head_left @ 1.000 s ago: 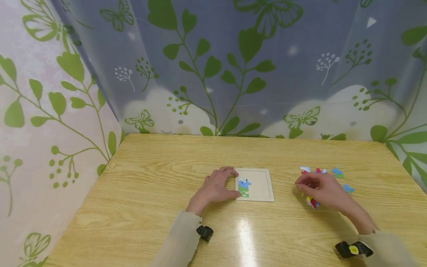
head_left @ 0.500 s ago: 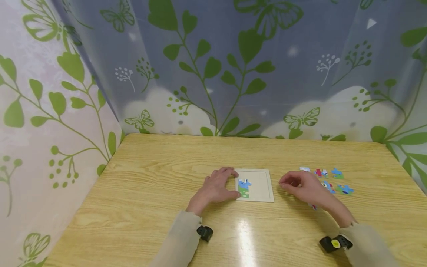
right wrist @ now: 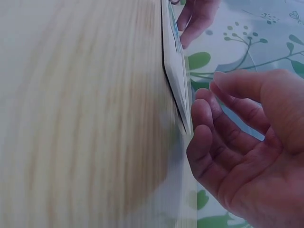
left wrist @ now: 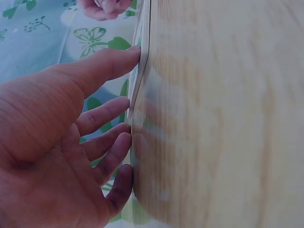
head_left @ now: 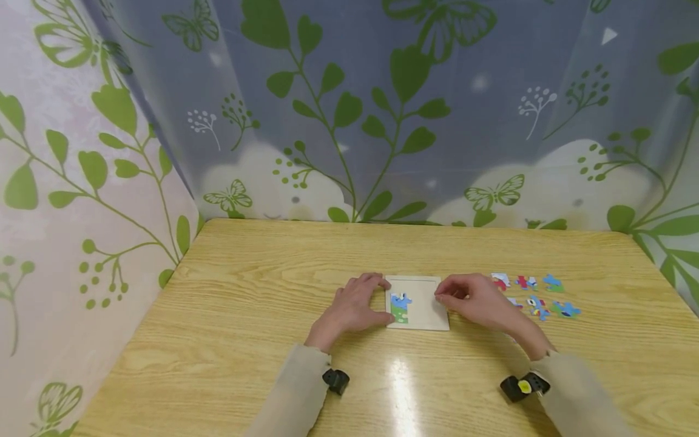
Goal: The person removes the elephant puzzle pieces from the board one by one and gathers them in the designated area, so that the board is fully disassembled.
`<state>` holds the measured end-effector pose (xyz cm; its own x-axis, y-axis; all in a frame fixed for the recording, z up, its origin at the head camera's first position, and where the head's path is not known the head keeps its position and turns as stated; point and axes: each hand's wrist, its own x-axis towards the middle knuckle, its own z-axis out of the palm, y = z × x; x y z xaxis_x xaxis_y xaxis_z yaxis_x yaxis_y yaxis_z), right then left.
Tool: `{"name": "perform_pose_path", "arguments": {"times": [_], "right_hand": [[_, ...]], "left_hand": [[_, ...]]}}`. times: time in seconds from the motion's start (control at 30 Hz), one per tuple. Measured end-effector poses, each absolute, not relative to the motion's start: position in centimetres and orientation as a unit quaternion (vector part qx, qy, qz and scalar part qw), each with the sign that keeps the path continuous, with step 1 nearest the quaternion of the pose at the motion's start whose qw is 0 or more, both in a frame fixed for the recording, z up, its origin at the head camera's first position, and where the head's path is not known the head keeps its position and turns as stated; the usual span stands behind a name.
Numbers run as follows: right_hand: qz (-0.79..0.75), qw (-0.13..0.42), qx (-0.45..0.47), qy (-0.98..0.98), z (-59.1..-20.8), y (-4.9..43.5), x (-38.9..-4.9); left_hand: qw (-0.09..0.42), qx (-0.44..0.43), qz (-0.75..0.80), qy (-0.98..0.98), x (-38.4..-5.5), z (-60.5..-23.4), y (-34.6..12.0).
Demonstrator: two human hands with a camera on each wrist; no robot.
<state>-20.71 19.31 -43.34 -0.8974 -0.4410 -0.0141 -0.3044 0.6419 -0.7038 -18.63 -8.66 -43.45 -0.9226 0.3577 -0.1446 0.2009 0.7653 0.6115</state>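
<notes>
A square wooden puzzle board (head_left: 427,303) lies on the table, with joined blue and green puzzle pieces (head_left: 400,308) at its left side. My left hand (head_left: 354,306) rests at the board's left edge; the thumb touches near the lower corner and the index finger near the upper one. In the left wrist view the fingers of that hand (left wrist: 71,128) are spread and fairly straight. My right hand (head_left: 480,300) is at the board's right edge, thumb and index fingertips together. In the right wrist view no piece shows at the fingertips of that hand (right wrist: 247,137); anything between them is hidden.
Several loose puzzle pieces (head_left: 566,309) lie to the right of the board, some partly behind my right hand. The wooden table (head_left: 262,261) meets a leaf-patterned curtain (head_left: 349,145) at the back and another at the left.
My right hand has moved left from the loose pieces to the board's right edge, uncovering several of them. The left hand and the board have stayed in place.
</notes>
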Motion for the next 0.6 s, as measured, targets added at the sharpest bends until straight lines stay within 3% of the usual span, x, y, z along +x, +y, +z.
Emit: {"name": "perform_pose_path", "arguments": {"times": [0.6], "right_hand": [[-0.371,0.096,-0.249,0.889,-43.7,15.2,-22.1]], "left_hand": [[0.128,0.148,0.303,0.933,-18.8,-43.4,-8.6]]}}
